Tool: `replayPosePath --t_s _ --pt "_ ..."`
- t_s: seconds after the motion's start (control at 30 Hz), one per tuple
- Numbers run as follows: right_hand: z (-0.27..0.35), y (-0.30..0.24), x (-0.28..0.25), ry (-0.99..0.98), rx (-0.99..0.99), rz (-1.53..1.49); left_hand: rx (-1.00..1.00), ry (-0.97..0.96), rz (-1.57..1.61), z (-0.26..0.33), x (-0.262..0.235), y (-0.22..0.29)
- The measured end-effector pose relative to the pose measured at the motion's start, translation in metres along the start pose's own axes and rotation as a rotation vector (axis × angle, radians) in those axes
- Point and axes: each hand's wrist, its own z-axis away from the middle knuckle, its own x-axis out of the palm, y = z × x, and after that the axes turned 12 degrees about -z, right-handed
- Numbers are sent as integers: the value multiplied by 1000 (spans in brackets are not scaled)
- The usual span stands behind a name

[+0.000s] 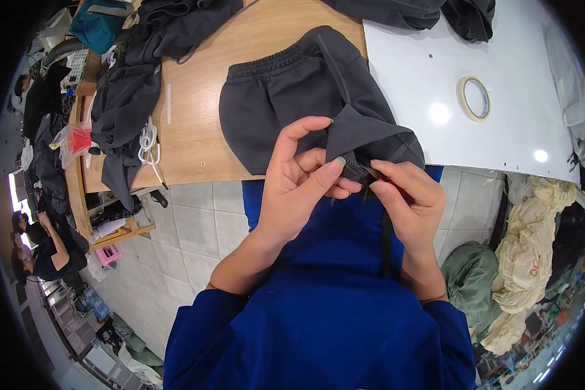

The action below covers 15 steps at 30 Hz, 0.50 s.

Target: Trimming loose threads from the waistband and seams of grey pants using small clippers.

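Observation:
A dark grey garment with a gathered elastic waistband, which looks like a pair of trousers, lies across the near edge of the wooden table. Its near end is lifted and folded back, showing a stitched seam on the inside. My left hand pinches the cloth between thumb and lower fingers, with the index finger stretched up along the fold. Beside it, my right hand grips the seam's edge between thumb and fingertips. Short loose threads hang just below the fingers.
Other dark grey garments are heaped at the left. A tape roll lies on the white tabletop at right. White cord hangs over the wooden table's edge. Cream cloth bundles sit lower right. A co-worker is far left.

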Motion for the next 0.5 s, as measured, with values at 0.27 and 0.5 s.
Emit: replayPosePath --t_s 0.27,0.5 --pt "3 3 -4 52 3 -38 6 16 -55 -2 -2 -3" --pt "4 9 -11 33 -90 65 -38 63 86 -5 1 -1"
